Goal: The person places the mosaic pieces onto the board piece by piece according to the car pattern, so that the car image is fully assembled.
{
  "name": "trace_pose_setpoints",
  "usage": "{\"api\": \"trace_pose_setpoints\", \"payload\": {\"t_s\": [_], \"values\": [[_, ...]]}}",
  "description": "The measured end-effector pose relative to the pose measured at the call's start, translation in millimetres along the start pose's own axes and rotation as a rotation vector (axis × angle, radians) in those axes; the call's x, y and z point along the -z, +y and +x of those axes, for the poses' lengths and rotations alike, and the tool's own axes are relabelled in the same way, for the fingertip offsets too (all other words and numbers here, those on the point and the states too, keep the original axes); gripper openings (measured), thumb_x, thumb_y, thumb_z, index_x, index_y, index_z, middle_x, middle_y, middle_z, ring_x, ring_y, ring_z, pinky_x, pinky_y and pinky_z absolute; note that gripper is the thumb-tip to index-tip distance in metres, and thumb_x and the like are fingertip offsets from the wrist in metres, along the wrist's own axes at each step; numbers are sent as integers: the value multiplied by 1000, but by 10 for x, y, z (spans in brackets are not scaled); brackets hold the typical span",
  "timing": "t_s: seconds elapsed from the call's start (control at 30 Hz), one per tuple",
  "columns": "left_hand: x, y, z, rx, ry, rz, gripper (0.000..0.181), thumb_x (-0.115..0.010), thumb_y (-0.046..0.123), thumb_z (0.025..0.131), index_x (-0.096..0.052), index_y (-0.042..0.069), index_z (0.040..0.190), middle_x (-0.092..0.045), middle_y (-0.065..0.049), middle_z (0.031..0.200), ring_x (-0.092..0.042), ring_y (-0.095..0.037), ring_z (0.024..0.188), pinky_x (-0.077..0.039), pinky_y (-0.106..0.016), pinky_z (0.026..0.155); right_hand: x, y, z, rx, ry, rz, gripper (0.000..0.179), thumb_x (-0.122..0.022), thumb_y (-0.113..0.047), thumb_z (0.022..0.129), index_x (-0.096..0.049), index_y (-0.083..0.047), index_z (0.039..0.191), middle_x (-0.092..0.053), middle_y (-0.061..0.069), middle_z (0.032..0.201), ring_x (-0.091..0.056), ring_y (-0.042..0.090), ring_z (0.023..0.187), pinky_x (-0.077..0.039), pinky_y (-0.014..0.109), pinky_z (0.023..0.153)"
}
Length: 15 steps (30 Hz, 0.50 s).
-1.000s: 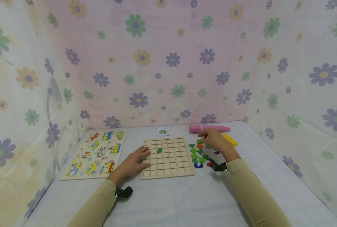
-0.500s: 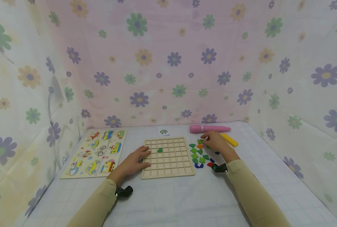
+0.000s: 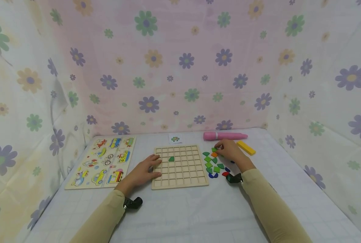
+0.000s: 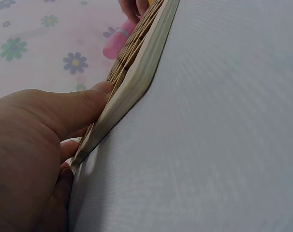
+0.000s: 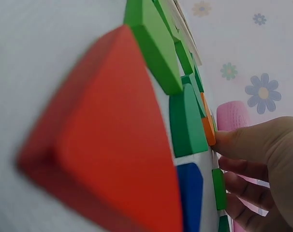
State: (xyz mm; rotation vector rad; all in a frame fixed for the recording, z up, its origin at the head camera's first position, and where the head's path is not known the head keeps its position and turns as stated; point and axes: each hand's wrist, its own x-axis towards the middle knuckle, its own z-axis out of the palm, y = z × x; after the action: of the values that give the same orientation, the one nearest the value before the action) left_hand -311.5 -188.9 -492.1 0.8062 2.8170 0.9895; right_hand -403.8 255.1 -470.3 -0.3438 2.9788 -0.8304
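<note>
My left hand point(image 3: 140, 172) rests on the left side of a wooden grid board point(image 3: 180, 187), its fingers extended over the edge. The thumb point(image 4: 91, 104) touches the board's edge in the left wrist view. One green quarter-round block point(image 3: 171, 159) lies in a grid square. My right hand point(image 3: 232, 152) is low over the loose blocks to the board's right, fingertips at a green square block point(image 3: 214, 149) beside an orange block point(image 3: 214, 155). In the right wrist view, the thumb point(image 5: 233, 143) is by the orange block. Whether it pinches a block is hidden.
Several green and blue blocks point(image 3: 211, 175) and a red block point(image 3: 225, 174) lie by the right wrist. Behind stand a pink pen-like object point(image 3: 226, 136) and a yellow bar point(image 3: 246, 147). A picture card point(image 3: 175, 138) lies behind the board; a vehicle puzzle point(image 3: 86, 168) lies left.
My right hand has lowered slightly towards the loose blocks, and its thumb and fingers have drawn closer together. The left hand has stayed on the board.
</note>
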Motion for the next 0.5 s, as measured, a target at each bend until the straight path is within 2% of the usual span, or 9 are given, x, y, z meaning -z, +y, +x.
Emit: {"api": "trace_pose_setpoints", "payload": {"t_s": [0.17, 0.37, 0.5], "values": [[4, 12, -2, 9, -1, -10, 68, -78, 34, 103, -55, 3, 158, -36, -16, 173, -21, -41, 163, -22, -63, 128, 9, -7, -19, -2, 1, 27, 26, -79, -18, 102, -80, -6, 125, -72, 8, 106, -62, 28, 93, -58, 40, 84], [1, -6, 5, 2, -2, 12, 68, -77, 36, 103, -55, 3, 158, -36, -16, 173, -22, -41, 162, -24, -63, 128, 36, -68, -75, -14, 15, 44, 30, -77, -18, 103, -77, -3, 129, -73, 11, 114, -63, 30, 97, -60, 42, 90], [3, 0, -1, 12, -1, 15, 68, -77, 35, 103, -55, 3, 159, -36, -16, 173, -22, -41, 162, -24, -62, 128, 69, -137, -99, -3, 29, 54, 32, -76, -18, 104, -77, -3, 131, -73, 12, 117, -63, 31, 98, -61, 42, 88]]}}
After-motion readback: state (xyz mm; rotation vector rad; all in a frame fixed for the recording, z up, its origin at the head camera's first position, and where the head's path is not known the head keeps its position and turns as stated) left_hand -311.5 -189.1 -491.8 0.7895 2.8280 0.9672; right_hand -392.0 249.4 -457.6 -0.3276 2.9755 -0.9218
